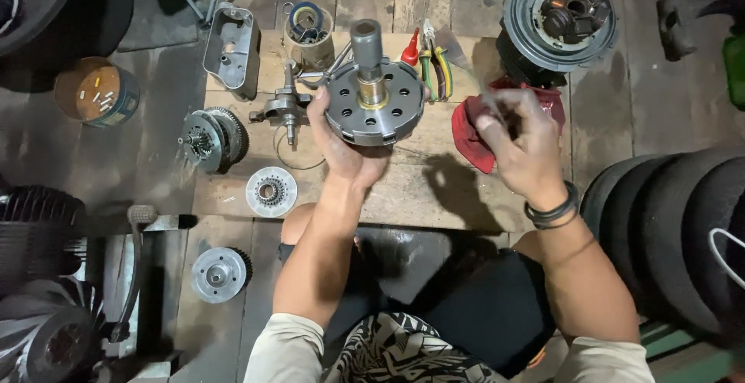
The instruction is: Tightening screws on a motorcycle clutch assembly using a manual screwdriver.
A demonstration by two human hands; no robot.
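My left hand [341, 146] grips a round grey metal clutch hub [375, 102] with a ring of holes and a dark shaft standing up from its middle, held over a wooden board [411, 197]. My right hand [521, 141] hovers to the right of the hub with its fingers pinched together on something small and thin that is blurred. A red rag [468, 131] lies on the board just under and left of that hand. A dark band sits on my right wrist.
On the board and floor lie a crankshaft [285, 107], a gear-and-plate assembly [211, 138], a small round plate [271, 191], a toothed disc [220, 273], pliers [434, 65], a metal cover [233, 45], a tin of small parts [97, 92], a round engine assembly [559, 18]. Tyres [675, 228] stand at right.
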